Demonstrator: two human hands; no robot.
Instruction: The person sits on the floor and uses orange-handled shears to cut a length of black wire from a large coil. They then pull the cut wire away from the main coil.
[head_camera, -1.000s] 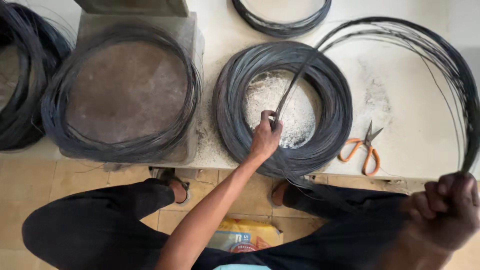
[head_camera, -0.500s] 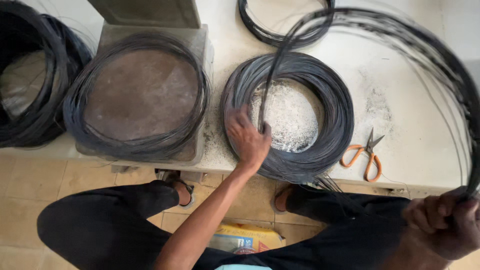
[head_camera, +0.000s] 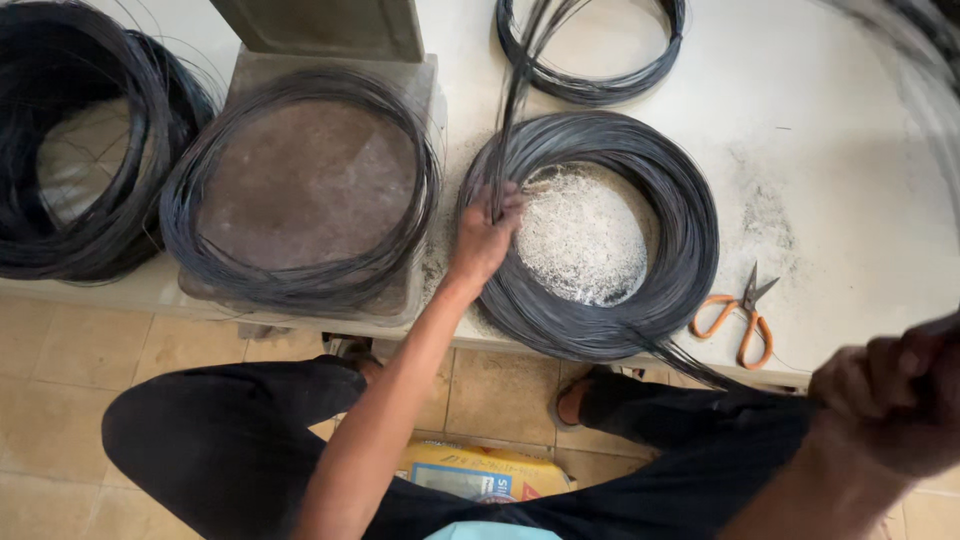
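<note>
My left hand (head_camera: 484, 232) grips a bundle of thin black wire strands (head_camera: 515, 100) at the left inner edge of a large black wire coil (head_camera: 680, 210) lying on the white table (head_camera: 830, 130). The strands rise from the hand toward the far edge. My right hand (head_camera: 895, 400) is closed in a fist near the lower right, clasping the other end of the wire strands, which sweep up blurred along the right edge. White powdery residue fills the coil's middle.
Orange-handled scissors (head_camera: 735, 310) lie right of the coil. A second coil (head_camera: 300, 190) rests on a round brown plate on a grey stand, a bigger coil (head_camera: 80, 150) sits far left, a thin one (head_camera: 600, 60) at the back. My dark-trousered legs and a yellow bag (head_camera: 480, 470) are below.
My left hand has slid left along the coil's inner edge, carrying the strands, which now stand nearly vertical. My right hand has stayed low at the right. The view has shifted.
</note>
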